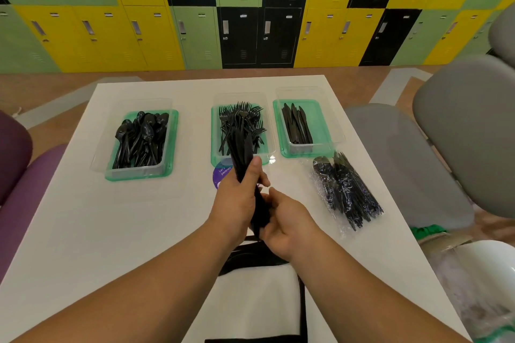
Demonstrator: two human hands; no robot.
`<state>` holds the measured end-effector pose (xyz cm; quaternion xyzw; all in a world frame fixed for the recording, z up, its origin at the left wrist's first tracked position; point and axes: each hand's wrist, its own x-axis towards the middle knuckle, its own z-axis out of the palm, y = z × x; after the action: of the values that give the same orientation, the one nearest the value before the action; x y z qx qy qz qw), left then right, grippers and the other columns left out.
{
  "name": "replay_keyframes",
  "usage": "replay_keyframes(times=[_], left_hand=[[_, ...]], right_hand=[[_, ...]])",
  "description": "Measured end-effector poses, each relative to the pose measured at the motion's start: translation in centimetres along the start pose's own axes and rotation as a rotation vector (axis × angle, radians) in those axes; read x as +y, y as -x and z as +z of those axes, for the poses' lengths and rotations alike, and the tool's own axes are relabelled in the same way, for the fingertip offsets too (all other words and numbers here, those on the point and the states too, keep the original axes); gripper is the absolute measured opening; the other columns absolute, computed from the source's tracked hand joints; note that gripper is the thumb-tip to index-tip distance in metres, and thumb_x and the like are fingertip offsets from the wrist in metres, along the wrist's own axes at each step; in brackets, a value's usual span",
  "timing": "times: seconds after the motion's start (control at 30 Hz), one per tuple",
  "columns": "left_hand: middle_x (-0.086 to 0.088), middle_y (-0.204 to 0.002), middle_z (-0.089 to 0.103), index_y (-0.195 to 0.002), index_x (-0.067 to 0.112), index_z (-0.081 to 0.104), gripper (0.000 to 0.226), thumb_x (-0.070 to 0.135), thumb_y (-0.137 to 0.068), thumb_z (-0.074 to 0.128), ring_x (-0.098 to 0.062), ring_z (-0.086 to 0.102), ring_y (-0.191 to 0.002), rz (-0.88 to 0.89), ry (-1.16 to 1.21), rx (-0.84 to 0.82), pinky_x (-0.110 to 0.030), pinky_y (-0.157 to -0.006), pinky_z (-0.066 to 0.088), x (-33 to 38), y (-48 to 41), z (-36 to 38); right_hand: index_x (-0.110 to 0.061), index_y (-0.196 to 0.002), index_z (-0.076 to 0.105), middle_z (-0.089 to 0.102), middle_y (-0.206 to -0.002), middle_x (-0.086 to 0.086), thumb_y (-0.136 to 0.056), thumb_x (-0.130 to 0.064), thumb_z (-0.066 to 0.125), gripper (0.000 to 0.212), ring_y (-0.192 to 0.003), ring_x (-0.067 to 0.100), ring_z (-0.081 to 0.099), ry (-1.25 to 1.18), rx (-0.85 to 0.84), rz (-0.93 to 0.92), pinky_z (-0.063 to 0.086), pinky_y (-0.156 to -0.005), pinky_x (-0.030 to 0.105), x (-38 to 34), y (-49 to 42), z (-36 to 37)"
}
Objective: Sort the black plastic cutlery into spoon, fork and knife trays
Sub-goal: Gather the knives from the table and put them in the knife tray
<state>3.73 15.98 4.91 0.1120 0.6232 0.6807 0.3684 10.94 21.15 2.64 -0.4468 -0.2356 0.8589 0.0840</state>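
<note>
Altogether, three clear trays stood in a row on the white bench (83,231), each on a green lid. The left tray (139,172) held a heap of spoons (142,138), too tangled to count. The middle tray (216,131) held a thick pile of forks (242,120), also past counting. The right tray (320,125) held about six knives (296,127), lying side by side along its left half. Nearer and to the right of it lay one clear wrapped pack (345,192) of black cutlery, flat on the bench.

Both forearms reached in from the near edge and met above the middle of the bench. The left hand (237,198) was curled round a bundle (245,159) of black pieces, thumb up along it, the bundle's far end over the fork tray. The right hand (284,220) gripped the bundle's near end, fingers wrapped under it. One purple round sticker (221,175) showed on the bench behind the left hand.
</note>
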Motion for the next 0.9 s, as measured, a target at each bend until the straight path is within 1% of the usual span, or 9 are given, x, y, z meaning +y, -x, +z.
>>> replay_keyframes(times=[0.1,0.2,0.3,0.37,0.47,0.53,0.6,0.73,0.9], left_hand=[[0.004,-0.082,0.066,-0.067,0.023,0.06,0.041,0.053,-0.091,0.045,-0.017,0.059,-0.076,-0.073,-0.147,-0.005,-0.03,-0.068,0.046,0.0,-0.4,-0.5],[0.005,-0.095,0.069,-0.069,0.024,0.061,0.039,0.051,-0.092,0.045,-0.02,0.063,-0.092,-0.14,-0.168,-0.155,-0.034,-0.074,0.048,-0.1,-0.5,-1.0],[-0.002,-0.091,0.067,-0.081,0.019,0.064,0.033,0.043,-0.095,0.046,-0.019,0.058,-0.085,-0.225,-0.182,-0.355,-0.03,-0.072,0.047,-0.3,0.0,-0.9],[-0.003,-0.097,0.068,-0.099,0.015,0.067,0.031,0.041,-0.093,0.05,-0.018,0.06,-0.09,-0.268,-0.202,-0.441,-0.035,-0.089,0.048,-0.7,0.0,-1.0],[0.008,-0.115,0.064,-0.119,0.021,0.059,0.043,0.046,-0.085,0.062,-0.01,0.057,-0.108,-0.169,-0.535,-0.485,-0.032,-0.099,0.042,-2.1,-0.4,-2.0],[0.012,-0.124,0.055,-0.124,0.026,0.054,0.054,0.047,-0.078,0.07,-0.008,0.05,-0.118,-0.007,-0.976,-0.455,-0.022,-0.096,0.037,-3.6,-0.6,-3.2],[0.01,-0.135,0.044,-0.131,0.028,0.047,0.065,0.046,-0.075,0.073,-0.01,0.041,-0.124,0.135,-1.328,-0.486,-0.022,-0.101,0.035,-5.2,-0.4,-4.7],[0.007,-0.14,0.035,-0.138,0.026,0.037,0.077,0.048,-0.074,0.072,-0.013,0.036,-0.126,0.265,-1.536,-0.541,-0.026,-0.106,0.035,-7.8,0.4,-6.3],[0.005,-0.127,0.044,-0.13,0.024,0.044,0.058,0.041,-0.079,0.068,-0.014,0.041,-0.114,0.299,-1.617,-0.521,-0.026,-0.095,0.041,-8.1,0.1,-6.6]], right_hand=[[-0.011,-0.108,0.065,0.069,-0.09,0.008,-0.097,-0.034,0.043,0.033,-0.078,0.021,0.062,0.371,-0.074,-0.099,0.045,-0.067,0.032,0.1,0.4,-0.2],[-0.009,-0.105,0.065,0.068,-0.082,0.008,-0.088,-0.017,0.052,0.023,-0.078,0.021,0.064,0.661,-0.161,-0.233,0.049,-0.072,0.033,-1.1,1.4,-0.3],[-0.012,-0.106,0.062,0.063,-0.07,0.005,-0.084,0.002,0.053,0.027,-0.061,0.018,0.059,0.642,-0.205,-0.244,0.051,-0.066,0.029,-2.0,1.9,-1.0],[-0.015,-0.096,0.058,0.055,-0.061,0.001,-0.084,0.003,0.051,0.023,-0.052,0.017,0.05,0.643,-0.207,-0.171,0.048,-0.058,0.03,-2.0,2.2,-2.0],[-0.014,-0.081,0.052,0.046,-0.059,0.002,-0.083,-0.003,0.05,0.011,-0.047,0.016,0.042,0.884,-0.035,-0.196,0.038,-0.048,0.028,-1.6,1.8,-5.1],[-0.015,-0.085,0.057,0.057,-0.073,0.004,-0.082,-0.019,0.061,0.006,-0.061,0.02,0.056,1.323,0.194,-0.268,0.048,-0.056,0.031,-1.5,1.8,-7.5],[-0.015,-0.093,0.055,0.058,-0.089,0.002,-0.074,-0.041,0.072,0.036,-0.075,0.017,0.058,1.671,0.344,-0.234,0.046,-0.057,0.025,-0.8,2.2,-9.6],[-0.014,-0.115,0.044,0.043,-0.108,0.001,-0.057,-0.067,0.075,0.083,-0.093,0.017,0.055,1.805,0.448,-0.105,0.041,-0.065,0.025,1.4,2.7,-11.5],[-0.014,-0.119,0.042,0.043,-0.117,0.004,-0.064,-0.06,0.077,0.08,-0.1,0.019,0.057,1.849,0.425,-0.133,0.04,-0.07,0.026,2.2,2.2,-11.8]])
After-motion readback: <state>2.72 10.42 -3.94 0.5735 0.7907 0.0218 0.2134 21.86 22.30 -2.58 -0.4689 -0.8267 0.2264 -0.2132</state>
